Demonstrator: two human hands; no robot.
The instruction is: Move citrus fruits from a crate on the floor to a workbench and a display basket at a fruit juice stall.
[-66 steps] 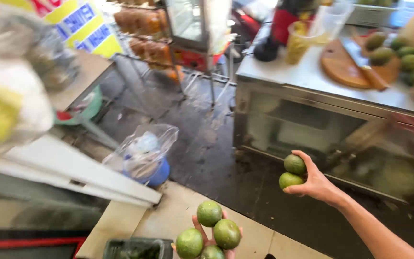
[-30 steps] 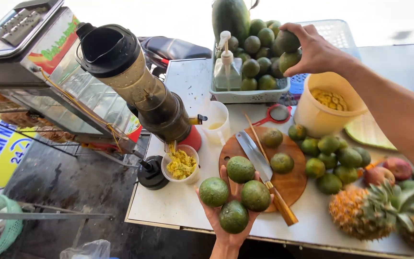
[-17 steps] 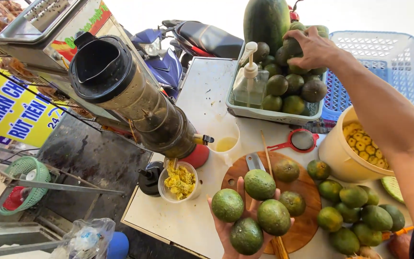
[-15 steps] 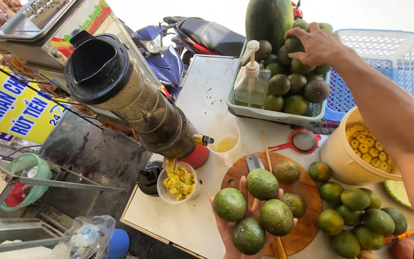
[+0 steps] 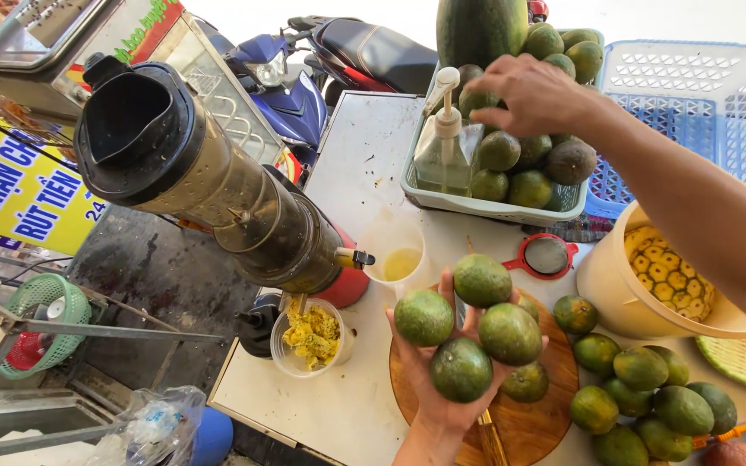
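Observation:
My left hand (image 5: pixel 444 390) is palm up over the round wooden board (image 5: pixel 535 414), cupping several green oranges (image 5: pixel 483 329) stacked on its fingers. My right hand (image 5: pixel 530 92) reaches into the pale grey tray (image 5: pixel 477 204) of green oranges (image 5: pixel 524 169) at the back, fingers curled on one orange (image 5: pixel 479 100) beside a clear pump bottle (image 5: pixel 443 144). Whether that fruit is gripped or just touched is hard to tell.
A dark juicer (image 5: pixel 209 185) stands at the left with a cup of juice (image 5: pixel 399 255) and a cup of pulp (image 5: pixel 311 337) below it. A cream bowl of pineapple pieces (image 5: pixel 662 285), loose oranges (image 5: pixel 649 397), a red strainer (image 5: pixel 542 256) and a blue basket (image 5: pixel 701 116) lie right.
My right hand has settled lower onto the tray's fruit. My left hand still carries its oranges over the board. The view has shifted slightly closer.

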